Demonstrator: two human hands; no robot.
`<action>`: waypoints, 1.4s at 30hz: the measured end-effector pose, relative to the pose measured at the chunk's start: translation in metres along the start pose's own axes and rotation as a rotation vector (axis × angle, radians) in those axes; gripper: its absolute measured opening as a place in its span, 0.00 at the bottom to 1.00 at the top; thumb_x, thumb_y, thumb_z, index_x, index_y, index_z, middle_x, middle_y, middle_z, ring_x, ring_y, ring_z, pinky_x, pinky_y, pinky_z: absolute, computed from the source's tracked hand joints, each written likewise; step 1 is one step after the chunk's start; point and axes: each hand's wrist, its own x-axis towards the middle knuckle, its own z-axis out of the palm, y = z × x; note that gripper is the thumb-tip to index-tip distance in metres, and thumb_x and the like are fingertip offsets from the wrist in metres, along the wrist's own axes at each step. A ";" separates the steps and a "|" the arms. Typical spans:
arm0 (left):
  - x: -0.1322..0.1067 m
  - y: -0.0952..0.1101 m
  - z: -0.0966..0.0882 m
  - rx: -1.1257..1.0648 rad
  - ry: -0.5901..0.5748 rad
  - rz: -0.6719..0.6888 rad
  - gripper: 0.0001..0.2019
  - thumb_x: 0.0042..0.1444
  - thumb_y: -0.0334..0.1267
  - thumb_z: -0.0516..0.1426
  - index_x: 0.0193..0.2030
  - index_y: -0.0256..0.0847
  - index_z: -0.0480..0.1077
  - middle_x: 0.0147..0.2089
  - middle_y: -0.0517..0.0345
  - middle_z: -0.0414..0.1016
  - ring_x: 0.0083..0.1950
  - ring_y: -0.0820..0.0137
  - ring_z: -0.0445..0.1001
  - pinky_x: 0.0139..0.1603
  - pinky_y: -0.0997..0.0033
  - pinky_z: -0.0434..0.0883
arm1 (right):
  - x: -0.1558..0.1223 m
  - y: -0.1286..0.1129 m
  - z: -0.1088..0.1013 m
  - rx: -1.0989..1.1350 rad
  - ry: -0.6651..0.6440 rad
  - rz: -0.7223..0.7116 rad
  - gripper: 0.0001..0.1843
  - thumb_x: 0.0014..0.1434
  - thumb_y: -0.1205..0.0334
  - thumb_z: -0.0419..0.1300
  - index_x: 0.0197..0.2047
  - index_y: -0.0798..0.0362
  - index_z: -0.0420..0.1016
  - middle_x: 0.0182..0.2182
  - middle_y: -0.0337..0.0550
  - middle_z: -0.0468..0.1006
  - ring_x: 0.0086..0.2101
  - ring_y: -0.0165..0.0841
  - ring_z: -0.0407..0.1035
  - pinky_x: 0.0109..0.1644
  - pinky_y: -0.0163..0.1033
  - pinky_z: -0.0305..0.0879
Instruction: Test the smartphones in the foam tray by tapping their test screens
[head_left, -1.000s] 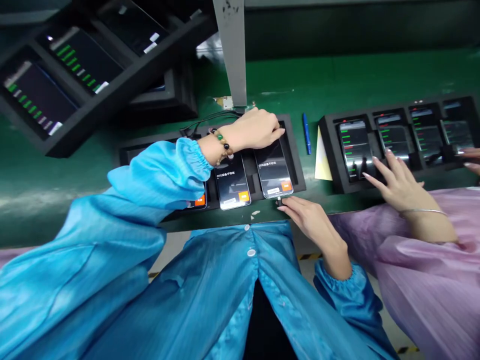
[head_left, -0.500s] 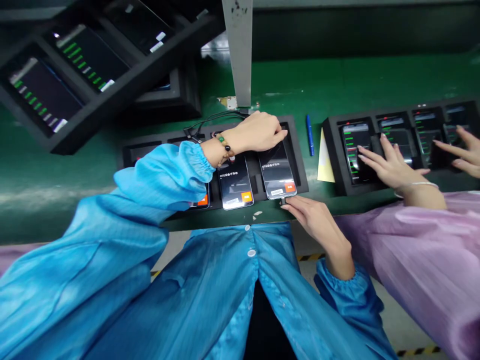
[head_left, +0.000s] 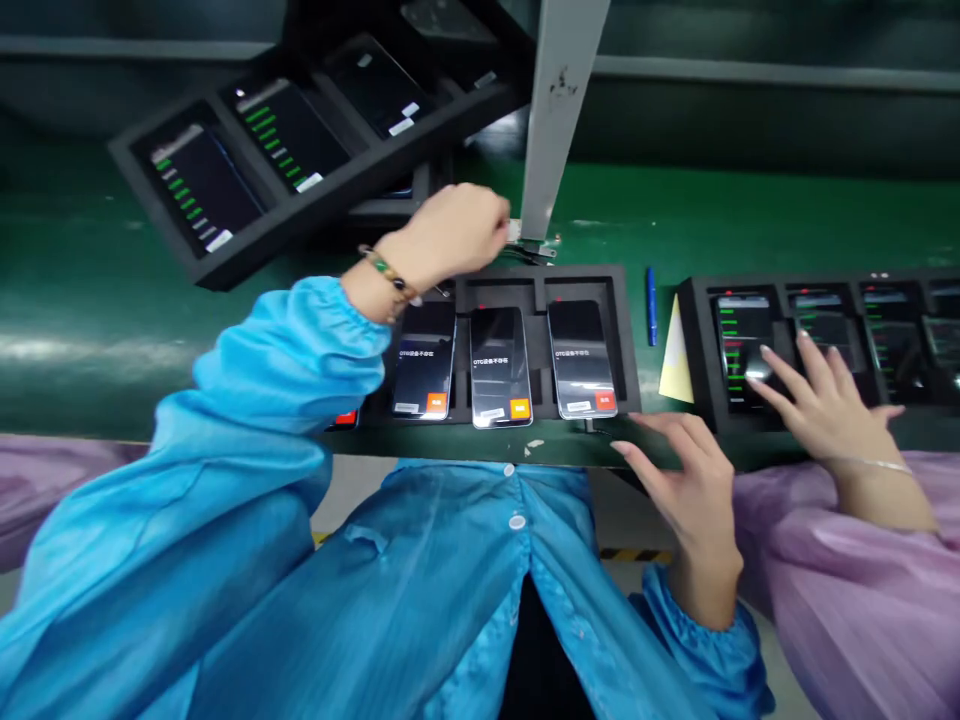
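Observation:
A black foam tray (head_left: 626, 330) in front of me holds several phones with dark screens and orange corner buttons. At its right end lies one phone (head_left: 581, 360); a small dark plug (head_left: 589, 426) sticks out of its near edge. Just right of that plug is my right hand (head_left: 690, 480), thumb and forefinger apart, holding nothing. My left hand (head_left: 454, 232) hovers over the tray's far edge with its fingers curled closed; what they hold, if anything, is hidden. Left of the end phone lie a middle phone (head_left: 501, 365) and another phone (head_left: 424, 360), the latter near my left sleeve.
A tilted black tray of phones (head_left: 277, 215) rests on another at the upper left. A grey post (head_left: 559, 120) rises behind black cables (head_left: 529, 254). Rightward are a blue pen (head_left: 652, 305), yellow paper (head_left: 677, 360) and a co-worker's hand (head_left: 832, 405) over another phone tray (head_left: 701, 350).
My left hand has lifted off the end phone and moved left toward the tray's far edge. My right hand has let go of the plug and drawn away to the right, opening its fingers.

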 end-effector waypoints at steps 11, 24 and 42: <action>-0.045 0.006 -0.029 0.383 -0.178 -0.390 0.13 0.68 0.30 0.58 0.52 0.28 0.82 0.48 0.31 0.84 0.56 0.41 0.84 0.57 0.48 0.76 | 0.036 -0.024 0.014 0.058 0.109 -0.109 0.07 0.70 0.60 0.70 0.50 0.40 0.84 0.42 0.46 0.87 0.44 0.47 0.81 0.53 0.56 0.76; -0.089 0.015 -0.038 0.325 0.132 -0.311 0.17 0.76 0.35 0.50 0.61 0.30 0.75 0.55 0.35 0.82 0.57 0.51 0.81 0.55 0.58 0.75 | 0.086 -0.064 0.044 0.116 0.147 -0.245 0.02 0.73 0.61 0.67 0.46 0.48 0.83 0.41 0.44 0.87 0.42 0.39 0.80 0.50 0.47 0.76; -0.142 0.024 -0.030 -0.242 0.227 0.377 0.18 0.80 0.50 0.54 0.59 0.42 0.80 0.57 0.48 0.85 0.59 0.58 0.82 0.64 0.53 0.76 | 0.053 -0.128 -0.015 0.349 -0.300 -0.267 0.14 0.77 0.65 0.61 0.60 0.43 0.82 0.45 0.37 0.89 0.40 0.31 0.84 0.48 0.36 0.79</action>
